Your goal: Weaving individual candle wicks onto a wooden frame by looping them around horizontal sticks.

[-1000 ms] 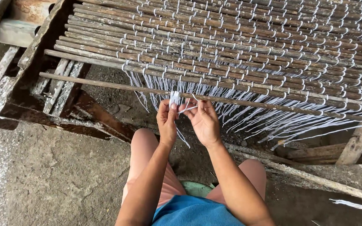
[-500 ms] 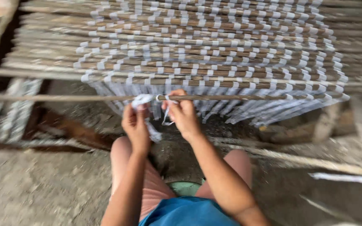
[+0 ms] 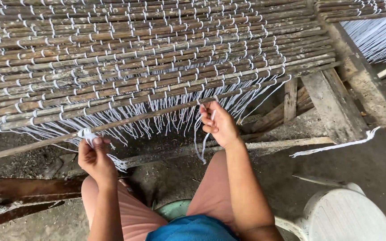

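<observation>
Both hands grip white string: left hand (image 3: 95, 157) pinching at the loose stick (image 3: 126, 121), right hand (image 3: 217, 125) should pull taut mid-frame.

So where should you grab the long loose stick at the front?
Probably pinch the loose stick from below, on the bare stretch between the left hand and right hand. It lies nearly level, and the mat of tied sticks crowds it from above.

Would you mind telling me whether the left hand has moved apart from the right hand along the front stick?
Yes. The left hand has slid leftward along the front stick, away from the right hand.
</observation>
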